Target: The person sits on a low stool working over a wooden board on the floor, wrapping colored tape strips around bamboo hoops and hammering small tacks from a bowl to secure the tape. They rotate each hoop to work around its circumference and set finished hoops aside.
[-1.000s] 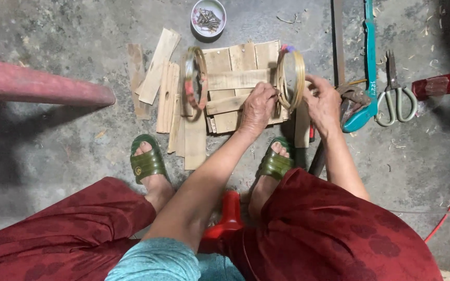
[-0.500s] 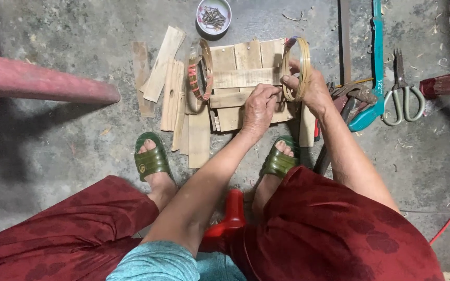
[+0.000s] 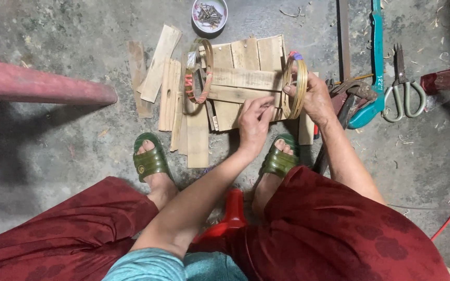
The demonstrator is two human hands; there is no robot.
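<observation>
On the slats (image 3: 246, 78), hands (image 3: 287, 106) now lower.

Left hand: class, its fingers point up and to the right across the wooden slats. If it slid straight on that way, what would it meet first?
Probably the coil of thin cane held upright in the right hand; the left hand is close beside it, though depth is unclear.

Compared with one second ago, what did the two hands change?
The right hand has lifted the coil of thin strips upright and holds it by the rim. The left hand stays pressed on the flat wooden slats. The second coil, bowl of nails and shears have not moved.
</observation>
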